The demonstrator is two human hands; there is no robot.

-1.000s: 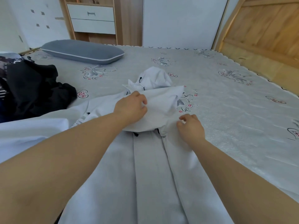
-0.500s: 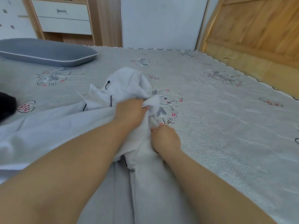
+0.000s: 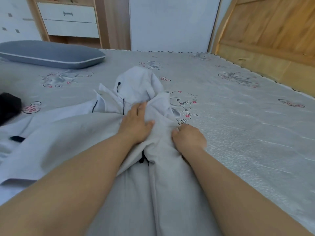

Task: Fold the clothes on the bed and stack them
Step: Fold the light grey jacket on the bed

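A white garment [image 3: 71, 133] lies spread on the bed [image 3: 247, 133], running from the near edge up the middle and out to the left, with black trim showing at its folds. The left hand [image 3: 136, 124] lies flat on it at the centre, fingers straight and spread, pressing the cloth down; the cloth bunches just beyond and to the right of the fingertips. The right hand [image 3: 189, 138] is just to the right of it, fingers curled under and gripping a fold of the same garment at its right edge. Just past both hands the garment's hood [image 3: 138, 80] stands crumpled, with a black drawcord [image 3: 118, 86] hanging on its left side. Right of the hood, cursive writing is printed on the bedsheet; only "Life" can be read, the rest is too small. At the far left lies a dark garment [image 3: 8, 106], partly cut off. Farther away a grey pillow [image 3: 51, 54] rests at the bed's far left, and beyond it stands a drawer unit [image 3: 68, 21].
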